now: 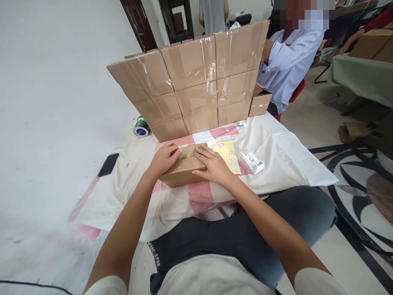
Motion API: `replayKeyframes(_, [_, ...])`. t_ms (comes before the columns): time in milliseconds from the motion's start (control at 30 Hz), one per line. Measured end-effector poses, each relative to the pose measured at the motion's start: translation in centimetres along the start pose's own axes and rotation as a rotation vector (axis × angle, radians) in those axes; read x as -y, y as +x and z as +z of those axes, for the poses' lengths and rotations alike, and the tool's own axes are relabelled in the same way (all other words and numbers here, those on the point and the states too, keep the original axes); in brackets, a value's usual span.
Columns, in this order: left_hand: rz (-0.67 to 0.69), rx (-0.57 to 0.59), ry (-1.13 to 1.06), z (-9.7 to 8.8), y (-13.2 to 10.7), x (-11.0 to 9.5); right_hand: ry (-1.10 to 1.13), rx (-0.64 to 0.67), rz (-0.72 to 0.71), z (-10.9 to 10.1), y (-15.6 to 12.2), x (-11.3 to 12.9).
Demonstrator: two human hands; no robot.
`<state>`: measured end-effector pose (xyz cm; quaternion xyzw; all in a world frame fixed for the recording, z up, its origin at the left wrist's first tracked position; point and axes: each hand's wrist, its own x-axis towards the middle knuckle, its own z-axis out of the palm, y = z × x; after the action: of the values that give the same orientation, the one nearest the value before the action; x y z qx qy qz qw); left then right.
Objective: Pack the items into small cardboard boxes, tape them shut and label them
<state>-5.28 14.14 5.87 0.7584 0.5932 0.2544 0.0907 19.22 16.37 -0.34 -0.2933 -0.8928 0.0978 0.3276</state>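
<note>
A small closed cardboard box [181, 177] lies in front of me on the cloth-covered table, with shiny clear tape along its top. My left hand [166, 159] is curled over the box's left end, thumb and fingers gripping its upper edge. Across the right part of the top rests my right hand [211, 164], its fingers stretched out and lying on the cardboard. Under and beside the right hand is a yellow sheet [229, 157] bearing small white stickers. A white tape dispenser [252, 162] stands to the right of that sheet.
A wall of stacked, taped cardboard boxes [196, 90] rises behind the work spot. Beside it stands an open box [260, 102]. On the left are a black phone [108, 164] and a round tin [141, 128]. A person in a light-blue shirt [294, 61] sits beyond.
</note>
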Motion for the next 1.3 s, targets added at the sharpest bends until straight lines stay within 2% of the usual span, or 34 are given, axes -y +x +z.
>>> replayKeyframes(400, [-0.058, 0.002, 0.285, 0.2, -1.0, -0.8, 0.014, -0.026, -0.021, 0.5, 0.0, -0.3])
replayKeyframes(567, [-0.070, -0.016, 0.330, 0.4, -1.0, -0.3, 0.023, -0.044, -0.023, 0.7, -0.1, -0.6])
replayKeyframes(633, [-0.052, -0.114, 0.306, 0.3, -1.1, 0.1, 0.031, -0.047, -0.018, 0.8, -0.1, -0.6])
replayKeyframes(733, [-0.029, -0.342, 0.242, -0.3, -2.0, 0.4, 0.034, -0.055, -0.014, 0.8, -0.2, -0.6])
replayKeyframes(767, [-0.017, -0.381, 0.229, -0.5, -2.5, 0.4, 0.034, -0.059, -0.015, 0.8, -0.2, -0.6])
replayKeyframes(800, [-0.001, -0.378, 0.229, -0.5, -3.1, 0.4, 0.034, -0.061, -0.016, 0.8, -0.2, -0.6])
replayKeyframes(967, [0.102, -0.159, 0.356, 0.9, -6.8, -0.1, 0.041, -0.063, 0.011, 0.8, -0.1, -0.4])
replayKeyframes(1067, [0.113, -0.238, 0.410, 2.3, -8.3, -0.2, 0.041, -0.071, 0.022, 0.9, -0.2, -0.2])
replayKeyframes(1133, [0.112, -0.308, 0.408, 2.6, -8.6, -0.3, 0.049, -0.075, 0.024, 1.0, -0.2, -0.2])
replayKeyframes(1200, [0.094, -0.319, 0.397, 2.4, -8.3, -0.5, 0.060, -0.081, 0.023, 0.9, -0.3, -0.3])
replayKeyframes(1300, [0.070, -0.190, 0.368, 1.3, -7.1, -0.9, 0.065, -0.093, 0.016, 0.8, -0.2, -0.4])
